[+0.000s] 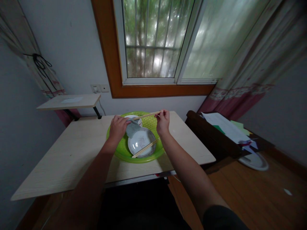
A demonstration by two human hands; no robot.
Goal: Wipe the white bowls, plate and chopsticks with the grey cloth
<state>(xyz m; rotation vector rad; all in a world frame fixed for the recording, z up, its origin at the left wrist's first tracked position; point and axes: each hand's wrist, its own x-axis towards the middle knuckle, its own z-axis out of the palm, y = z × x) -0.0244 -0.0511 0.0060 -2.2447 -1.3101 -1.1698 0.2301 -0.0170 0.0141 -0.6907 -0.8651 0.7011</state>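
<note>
A round green basin (pixel 120 150) sits on the pale wooden table (pixel 72 153). Inside it lie a white plate (pixel 140 142) and a small white bowl (pixel 133 117) behind it. My left hand (pixel 118 127) is closed on a grey cloth (pixel 132 128) that hangs over the basin and wraps one end of a wooden chopstick (pixel 146 115). My right hand (pixel 163 120) pinches the other end of that chopstick above the basin. A second chopstick (pixel 144 149) lies slanted across the plate.
A small raised shelf (pixel 69 102) stands at the table's back left. To the right, a dark low cabinet (pixel 211 135) carries papers (pixel 225 126), with a white lid (pixel 255 161) on the wooden floor. A window and curtains are behind.
</note>
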